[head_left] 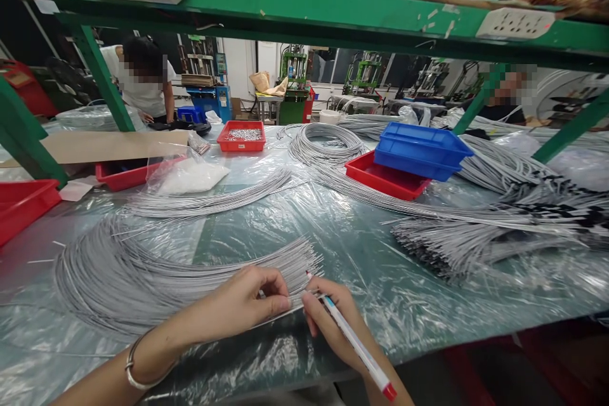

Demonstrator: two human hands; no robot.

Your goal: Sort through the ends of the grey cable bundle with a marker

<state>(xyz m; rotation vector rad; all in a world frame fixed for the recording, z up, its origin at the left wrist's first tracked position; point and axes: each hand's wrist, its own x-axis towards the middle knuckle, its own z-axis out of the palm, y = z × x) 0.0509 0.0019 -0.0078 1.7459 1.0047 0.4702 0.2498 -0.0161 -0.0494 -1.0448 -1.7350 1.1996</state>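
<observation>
Nearest, the right hand (333, 323) pinches a slim white pen (354, 342), fingers closed round it. At the bench's near edge, the left hand (247, 304) curls knuckles-up, fingertips clamped on thin grey wires (190, 273), a smooth fanned bundle on crinkled plastic sheeting (361, 254).

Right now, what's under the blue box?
The blue box sits on a red tray, whose front edge sticks out. Grey wires lie beside it. Whatever is inside the tray is covered by the box.
</observation>
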